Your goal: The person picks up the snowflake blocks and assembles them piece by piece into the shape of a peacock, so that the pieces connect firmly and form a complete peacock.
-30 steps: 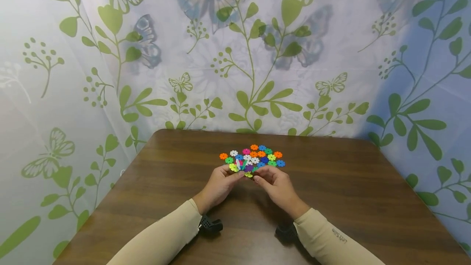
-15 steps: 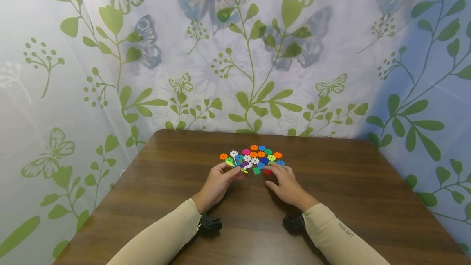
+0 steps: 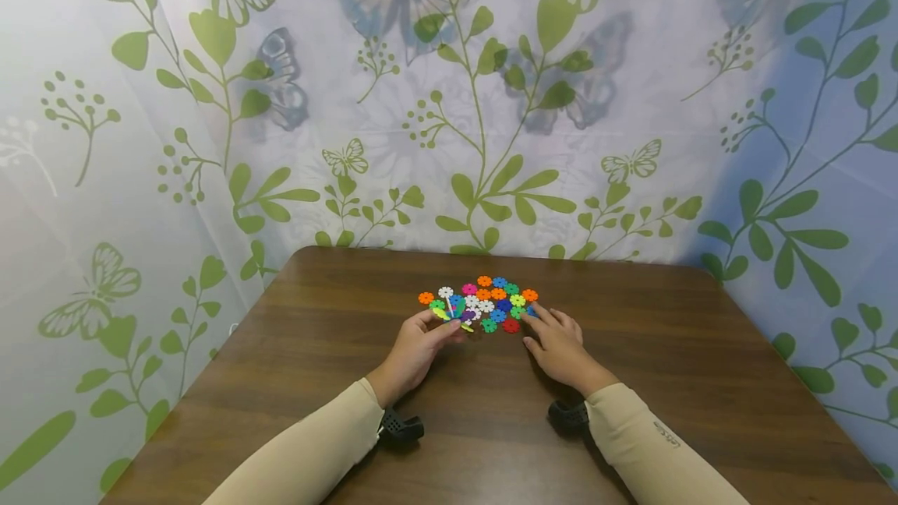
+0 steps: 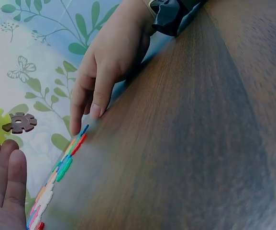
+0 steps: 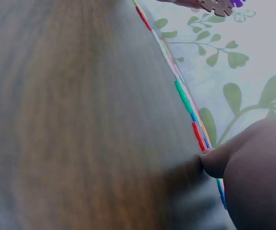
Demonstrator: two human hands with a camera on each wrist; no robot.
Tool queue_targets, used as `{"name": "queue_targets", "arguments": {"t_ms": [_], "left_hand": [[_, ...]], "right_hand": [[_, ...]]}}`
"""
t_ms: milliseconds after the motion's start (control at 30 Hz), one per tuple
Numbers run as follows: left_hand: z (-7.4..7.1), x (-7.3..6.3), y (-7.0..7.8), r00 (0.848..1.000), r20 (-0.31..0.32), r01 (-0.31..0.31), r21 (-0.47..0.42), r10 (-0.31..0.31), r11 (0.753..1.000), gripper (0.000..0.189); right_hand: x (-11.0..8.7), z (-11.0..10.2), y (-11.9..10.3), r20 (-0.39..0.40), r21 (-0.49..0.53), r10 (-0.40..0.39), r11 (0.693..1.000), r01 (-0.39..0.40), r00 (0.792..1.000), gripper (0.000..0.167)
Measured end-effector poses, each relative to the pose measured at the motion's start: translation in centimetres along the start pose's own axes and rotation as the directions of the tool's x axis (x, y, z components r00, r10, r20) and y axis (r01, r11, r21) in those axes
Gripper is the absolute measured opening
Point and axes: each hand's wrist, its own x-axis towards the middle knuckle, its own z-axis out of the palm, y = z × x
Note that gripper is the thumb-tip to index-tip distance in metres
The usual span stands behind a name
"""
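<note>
My left hand (image 3: 410, 349) holds a cluster of joined interlocking plastic discs, raised just off the table. In the left wrist view a yellow-green disc (image 4: 2, 119) from it stands above the fingertips, with a brown disc (image 4: 27, 122) slotted into its side. A purple disc (image 3: 468, 316) and upright white and teal ones also belong to the cluster. Over the right end of the loose discs, my right hand (image 3: 561, 345) reaches down with extended fingers; the fingertips are at a blue disc (image 3: 531, 310) and partly cover it. Whether they grip it is hidden.
Several loose notched discs in orange, white, pink, blue and green lie flat around the cluster, among them a red disc (image 3: 510, 326) and a green disc (image 3: 489, 326). They rest on a brown wooden table (image 3: 316, 318). A leaf-and-butterfly curtain (image 3: 421, 178) hangs behind.
My right hand has left the cluster and moved right, past the red disc, to the blue disc at the pile's right end. The left hand keeps the cluster nearly in place.
</note>
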Motion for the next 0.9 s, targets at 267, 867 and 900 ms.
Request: {"name": "queue_targets", "arguments": {"t_ms": [267,867,900], "left_hand": [[0.05,-0.08,0.1,1.0,-0.005,0.026,0.014,-0.026,1.0,0.034],[0.11,-0.2,0.11,0.999,0.002,0.048,0.073,-0.048,0.996,0.038],[0.14,-0.2,0.11,0.999,0.001,0.049,0.073,-0.05,0.996,0.038]], "right_hand": [[0.16,0.07,-0.1,-0.013,-0.043,0.077,0.996,-0.078,0.997,0.05],[0.2,-0.7,-0.7,-0.148,0.323,0.082,0.946,-0.03,0.986,0.019],[0.16,-0.71,-0.87,-0.155,0.343,0.076,0.939,-0.019,0.985,0.016]]}}
